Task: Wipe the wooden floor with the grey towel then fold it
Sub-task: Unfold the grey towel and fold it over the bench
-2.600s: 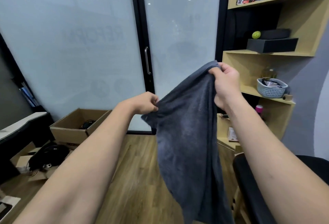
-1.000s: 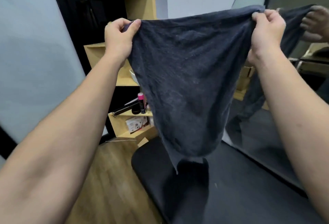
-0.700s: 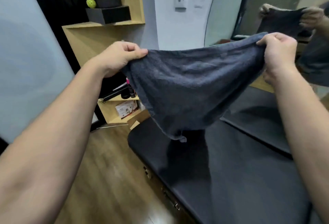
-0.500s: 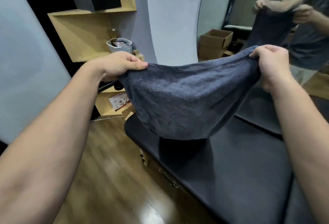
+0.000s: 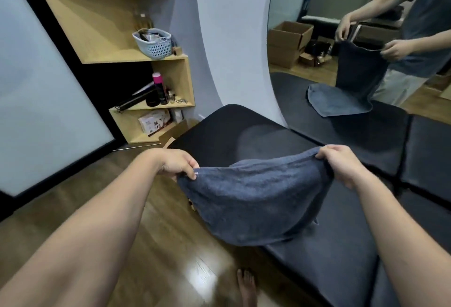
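Pinching the grey towel's [image 5: 253,199] top corners with my left hand [image 5: 178,164] and right hand [image 5: 341,162], I hold it stretched above the black padded bench [image 5: 341,265], its lower part draping there, ready for folding.

bench: black padded bench [image 5: 329,270], lower edge of hanging grey towel [image 5: 256,209] resting on it
floor: glossy brown wooden floor [image 5: 158,245], bare foot [image 5: 246,287] on it
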